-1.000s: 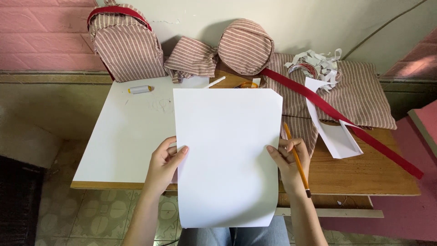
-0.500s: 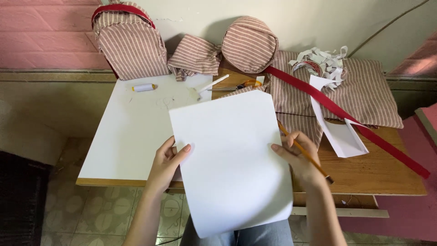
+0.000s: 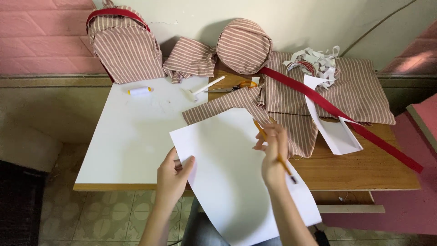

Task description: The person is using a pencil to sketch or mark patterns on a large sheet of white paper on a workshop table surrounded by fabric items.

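Observation:
My left hand (image 3: 174,175) pinches the left edge of a large white paper sheet (image 3: 232,173) that hangs over the table's front edge. Held in my right hand (image 3: 272,152) is a yellow pencil (image 3: 261,130), and the hand hovers over the sheet's right part. A strip of striped fabric (image 3: 223,104) lies just beyond the sheet's far edge, on a white board (image 3: 132,132) that covers the left of the wooden table (image 3: 364,168).
A striped backpack (image 3: 125,43) stands at the back left, with a round striped fabric piece (image 3: 243,43) and more striped cloth (image 3: 359,91) at the back. A red strap (image 3: 337,114), paper pieces (image 3: 334,130), scissors (image 3: 236,86), a thread spool (image 3: 139,91) and a white marker (image 3: 207,85) lie around.
The sheet has tilted and slid toward me and to the right. My right hand let go of its edge and moved over the paper with the pencil. The striped strip is now uncovered.

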